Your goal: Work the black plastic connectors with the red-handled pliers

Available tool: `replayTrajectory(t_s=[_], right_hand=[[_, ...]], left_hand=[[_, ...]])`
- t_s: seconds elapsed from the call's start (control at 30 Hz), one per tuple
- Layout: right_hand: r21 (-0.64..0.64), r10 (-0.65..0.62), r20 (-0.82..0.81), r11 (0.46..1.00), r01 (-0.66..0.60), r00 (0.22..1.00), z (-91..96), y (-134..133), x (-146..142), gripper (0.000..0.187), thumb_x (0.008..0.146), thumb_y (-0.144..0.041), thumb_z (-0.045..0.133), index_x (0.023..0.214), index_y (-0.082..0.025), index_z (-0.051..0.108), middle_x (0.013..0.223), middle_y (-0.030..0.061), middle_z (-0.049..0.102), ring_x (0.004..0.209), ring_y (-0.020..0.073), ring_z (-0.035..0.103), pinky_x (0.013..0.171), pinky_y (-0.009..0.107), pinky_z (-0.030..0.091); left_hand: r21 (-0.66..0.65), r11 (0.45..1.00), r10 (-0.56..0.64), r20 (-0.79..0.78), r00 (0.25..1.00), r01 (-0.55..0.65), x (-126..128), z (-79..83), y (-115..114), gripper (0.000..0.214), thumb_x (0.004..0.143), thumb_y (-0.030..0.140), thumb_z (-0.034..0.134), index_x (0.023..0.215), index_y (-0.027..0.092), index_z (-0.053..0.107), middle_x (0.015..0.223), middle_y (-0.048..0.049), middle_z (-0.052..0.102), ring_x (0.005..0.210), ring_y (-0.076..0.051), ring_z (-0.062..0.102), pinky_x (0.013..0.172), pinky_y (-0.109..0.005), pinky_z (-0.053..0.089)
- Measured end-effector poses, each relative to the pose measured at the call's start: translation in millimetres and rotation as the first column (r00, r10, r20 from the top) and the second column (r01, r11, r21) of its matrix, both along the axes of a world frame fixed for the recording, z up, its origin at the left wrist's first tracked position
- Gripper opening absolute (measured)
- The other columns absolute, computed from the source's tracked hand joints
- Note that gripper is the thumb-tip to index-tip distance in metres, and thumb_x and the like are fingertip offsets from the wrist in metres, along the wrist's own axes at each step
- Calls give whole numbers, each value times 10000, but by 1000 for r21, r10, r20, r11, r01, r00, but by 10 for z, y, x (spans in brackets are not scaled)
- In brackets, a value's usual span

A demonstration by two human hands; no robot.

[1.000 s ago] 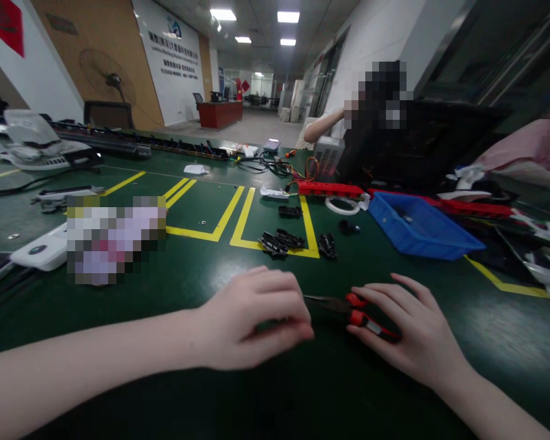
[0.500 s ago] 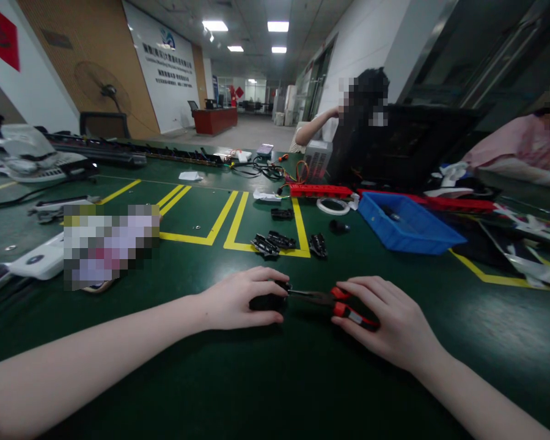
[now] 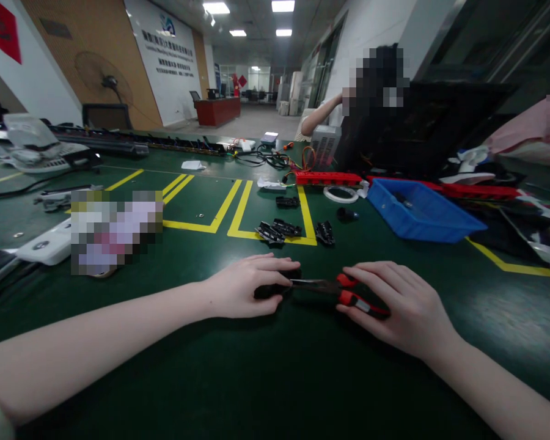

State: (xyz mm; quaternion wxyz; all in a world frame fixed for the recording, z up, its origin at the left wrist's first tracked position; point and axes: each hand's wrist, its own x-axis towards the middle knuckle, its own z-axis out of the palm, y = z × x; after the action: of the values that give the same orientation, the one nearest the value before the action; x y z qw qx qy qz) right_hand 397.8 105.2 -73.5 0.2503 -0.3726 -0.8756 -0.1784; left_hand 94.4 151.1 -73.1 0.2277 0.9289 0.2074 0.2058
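My left hand (image 3: 245, 287) lies on the green table (image 3: 275, 379) with its fingers closed around a small black part (image 3: 270, 289). My right hand (image 3: 396, 302) grips the red handles of a pair of pliers (image 3: 343, 290). The thin metal jaws of the pliers reach left to the black part. Most of that part is hidden under my fingers.
Several loose black parts (image 3: 284, 231) lie on the yellow floor-tape lines beyond my hands. A blue bin (image 3: 421, 211), a white tape ring (image 3: 340, 194) and red power strips (image 3: 327, 178) stand further back. Two other people sit at the far right. A white device (image 3: 46, 244) lies at left.
My left hand has uncurled a little, exposing the black part it covered a second ago. The plier jaws now meet that part. The view shifted slightly.
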Motion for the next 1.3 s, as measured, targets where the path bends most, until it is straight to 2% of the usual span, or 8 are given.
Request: replayTrajectory(t_s=[0.13,0.27,0.47,0.63,0.83,1.0,1.3], right_hand=[[-6,10,-17,1000,-10,1000,5,17,0,397,856,-412,659,1162,-163,610,1036,120,687,908,242,651,727,364,520],[-2,26,-20,1000,-26,999,5,16,-12,400,858,-416,662,1150,-151,604,1030,123,685,903,238,653,720,359,519],[-7,32,-24,999,-33,999,-21,13,-24,410,846,-438,667,1145,-162,613,1023,114,689,893,231,650,721,358,514],[-18,45,0,999,-45,999,-11,12,-37,407,841,-427,674,1145,-161,620,1024,112,697,901,231,655,731,356,522],[-7,53,26,999,-53,998,1,16,-65,370,880,-424,632,1115,-140,610,993,123,688,851,221,652,691,344,527],[-62,71,29,996,-69,997,-2,26,-80,341,886,-433,617,1072,-147,607,956,111,682,797,203,645,667,328,532],[-130,89,60,988,-81,994,42,76,7,332,892,-438,596,1057,-150,600,955,113,668,808,204,650,685,320,547]], left_hand=[[-58,998,35,-1,999,-35,6,43,-25,265,851,251,717,1105,187,675,1443,-114,490,1287,-282,530,1055,-466,484],[-23,999,39,-1,999,-39,9,13,15,192,886,142,650,1067,190,690,1339,-93,566,1249,-243,545,1047,-452,476],[-76,997,27,43,999,-24,2,-69,86,175,896,168,650,1066,185,688,1321,-87,611,1202,-218,593,1024,-415,494],[-76,996,46,24,999,-45,0,-53,72,142,884,178,669,1024,169,689,1315,-107,629,1152,-227,633,1001,-434,506],[-51,998,25,3,1000,-25,7,-37,70,122,897,190,661,1018,173,673,1293,-87,642,1121,-223,634,969,-419,509],[-34,999,8,-1,1000,-8,6,-29,81,136,873,239,708,991,184,667,1263,-65,656,1109,-221,629,953,-409,498],[-44,999,3,-22,1000,-4,22,-5,79,96,891,204,681,984,183,666,1292,-55,643,1139,-232,599,977,-416,478]])
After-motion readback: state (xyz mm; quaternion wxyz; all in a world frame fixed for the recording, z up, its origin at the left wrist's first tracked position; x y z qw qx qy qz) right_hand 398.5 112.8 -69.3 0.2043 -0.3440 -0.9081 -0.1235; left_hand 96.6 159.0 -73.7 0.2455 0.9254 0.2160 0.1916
